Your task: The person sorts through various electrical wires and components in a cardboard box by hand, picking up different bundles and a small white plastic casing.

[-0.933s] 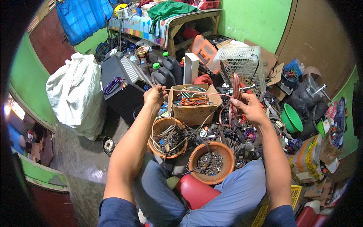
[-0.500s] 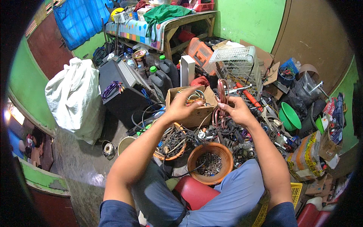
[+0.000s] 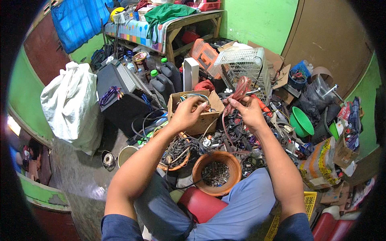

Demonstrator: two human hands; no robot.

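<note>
My left hand [image 3: 187, 114] hovers over an open cardboard box [image 3: 200, 107] of wires, fingers curled around a thin wire at the box's front edge. A little to its right, my right hand [image 3: 248, 111] grips a bundle of reddish-brown cable [image 3: 238, 93] that loops up above the fingers and trails down into the tangle of cables [image 3: 237, 134] in front of me. Below the hands stand a terracotta pot [image 3: 217, 172] holding small metal scraps and an orange bowl [image 3: 173, 154] full of tangled wire.
A white wire basket [image 3: 245, 68] leans behind the box. Dark jugs [image 3: 163, 84], a black amplifier-like case [image 3: 120, 96] and a white sack [image 3: 72, 106] stand to the left. Green bowls [image 3: 301, 122], boxes and clutter crowd the right. A table [image 3: 169, 24] stands at the back.
My left hand has moved right from the box's left side to its front edge. My right hand has lifted the reddish cable bundle slightly and shifted closer to the left hand.
</note>
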